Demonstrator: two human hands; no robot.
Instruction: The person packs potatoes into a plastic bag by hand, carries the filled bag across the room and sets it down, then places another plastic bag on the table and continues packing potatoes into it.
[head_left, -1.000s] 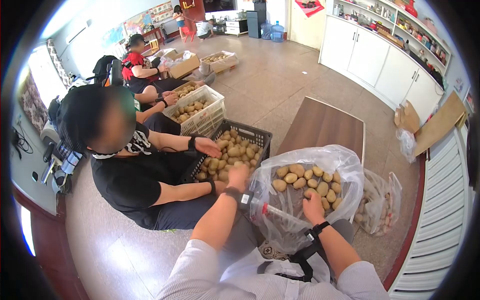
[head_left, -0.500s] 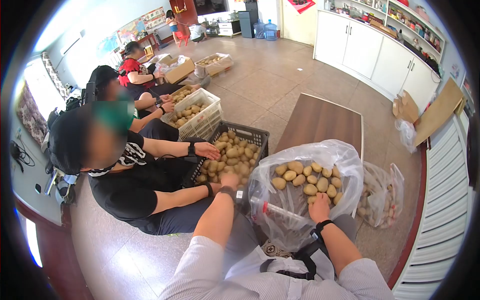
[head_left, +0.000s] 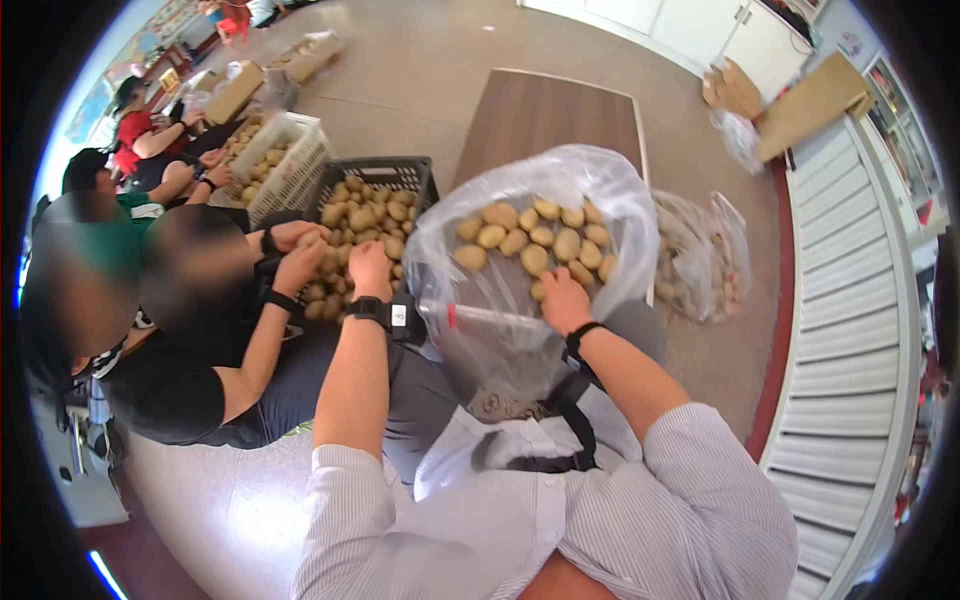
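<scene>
My left hand (head_left: 370,268) is over the potatoes (head_left: 366,215) in a black plastic crate (head_left: 428,180), its fingers curled; whatever they hold is hidden from this side. My right hand (head_left: 567,303) reaches into a clear plastic bag (head_left: 632,230) in front of me, its fingers closed around a potato (head_left: 538,290) at the near edge of a group. Several other potatoes (head_left: 541,236) lie together in a single layer in the opened bag. Each wrist wears a black band, and a small box with a white label is at the left one.
At my left a co-worker in black (head_left: 190,390) has both hands over the same crate. Beyond stand a white crate (head_left: 285,170) of potatoes and other seated people. A brown table (head_left: 550,115) extends behind the bag; another filled bag (head_left: 700,260) rests on the floor at right.
The camera view has tilted downward. My left hand has moved from the crate's near right side farther in over its potatoes. My right hand stays among the bag's potatoes. The co-worker's hands have come closer together.
</scene>
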